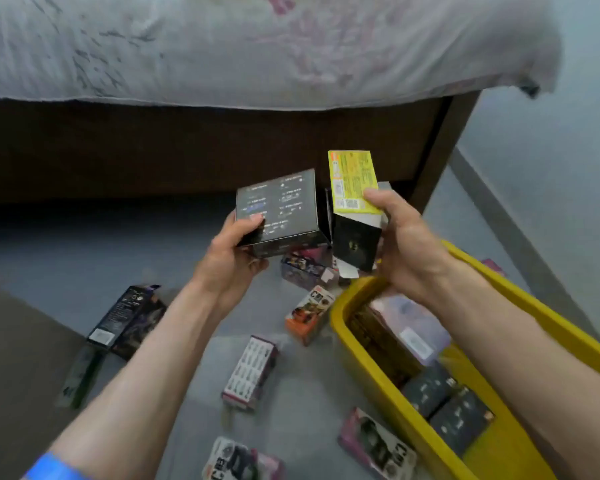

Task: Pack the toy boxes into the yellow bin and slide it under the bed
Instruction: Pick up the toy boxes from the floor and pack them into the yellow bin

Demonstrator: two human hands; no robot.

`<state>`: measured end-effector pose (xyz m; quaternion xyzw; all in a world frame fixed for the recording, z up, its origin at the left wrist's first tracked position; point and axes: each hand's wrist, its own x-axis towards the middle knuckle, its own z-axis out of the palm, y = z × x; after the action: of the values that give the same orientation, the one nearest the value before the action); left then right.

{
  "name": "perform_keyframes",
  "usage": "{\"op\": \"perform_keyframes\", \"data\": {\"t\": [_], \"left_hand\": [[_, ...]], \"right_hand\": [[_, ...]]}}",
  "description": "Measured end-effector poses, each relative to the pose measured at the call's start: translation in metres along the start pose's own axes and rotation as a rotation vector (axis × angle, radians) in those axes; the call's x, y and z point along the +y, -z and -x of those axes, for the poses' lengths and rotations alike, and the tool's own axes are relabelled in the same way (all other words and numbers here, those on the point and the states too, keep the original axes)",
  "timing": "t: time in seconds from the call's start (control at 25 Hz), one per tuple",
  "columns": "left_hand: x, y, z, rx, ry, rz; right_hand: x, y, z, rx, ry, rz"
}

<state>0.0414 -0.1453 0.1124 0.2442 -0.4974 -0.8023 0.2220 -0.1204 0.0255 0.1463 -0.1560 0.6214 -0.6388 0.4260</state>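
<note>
Both hands grip boxes above the floor: left hand (234, 251) a black box (278, 209), right hand (404, 244) a yellow box (352, 181), beside the yellow bin (361, 344).

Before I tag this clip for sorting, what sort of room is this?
Most likely a bedroom: a bed under a rumpled sheet, a dark frame with a gap beneath, and toy boxes strewn on the floor beside a yellow bin.

Bed (222, 57): spanned the far side, covered by a pale, faintly patterned sheet hanging over a dark brown wooden frame (187, 150); dark gap beneath. Floor (84, 244): grey, smooth. Wall (551, 140): pale, at right, with a grey skirting strip (506, 230). Light: soft, even.
</note>
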Motion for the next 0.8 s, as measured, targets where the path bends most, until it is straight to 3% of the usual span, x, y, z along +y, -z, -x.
{"op": "perform_keyframes", "data": {"t": [0.12,0.32,0.52,0.64,0.8], "left_hand": [[-0.011,-0.090,0.005,-0.317,0.068,-0.221],[-0.070,-0.230,0.035,-0.595,0.109,-0.820],[-0.153,-0.276,0.082,-0.736,0.270,-1.272],[-0.196,-0.278,0.105,-0.811,0.116,-1.590],[-0.220,-0.278,0.110,-0.966,0.024,-1.704]], "right_hand": [[-0.015,0.099,0.069,0.137,-0.001,0.041],[0.009,0.235,0.177,0.196,-0.100,0.035],[0.030,0.275,0.201,0.374,-0.167,0.163],[0.034,0.274,0.195,0.365,-0.153,0.287],[0.037,0.276,0.186,0.297,-0.073,0.357]]}}
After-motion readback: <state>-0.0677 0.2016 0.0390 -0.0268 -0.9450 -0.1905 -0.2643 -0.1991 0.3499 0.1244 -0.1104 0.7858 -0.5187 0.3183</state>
